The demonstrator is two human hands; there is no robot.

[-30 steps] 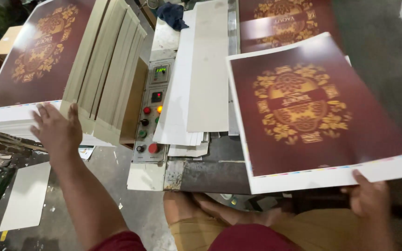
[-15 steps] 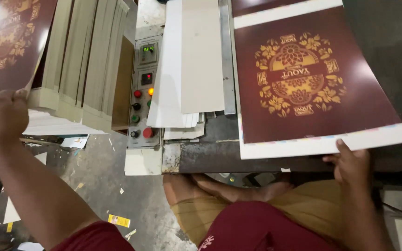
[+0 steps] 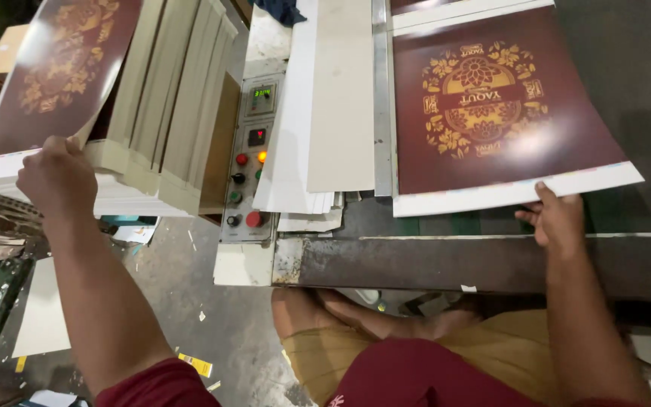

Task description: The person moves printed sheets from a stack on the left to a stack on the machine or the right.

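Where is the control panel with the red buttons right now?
In the head view the control panel sits left of centre, between the stack of printed sheets under the left hand and the pile of white sheets.

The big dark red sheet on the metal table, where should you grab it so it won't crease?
Grip the dark red sheet by its white near margin, coming from the near edge, where the right hand already touches. That edge overhangs the metal table, leaving finger room underneath.

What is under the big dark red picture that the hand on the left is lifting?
Under the lifted dark red sheet held by the left hand lies a stack of white-edged sheets. The top of that stack is covered, so its print cannot be seen.
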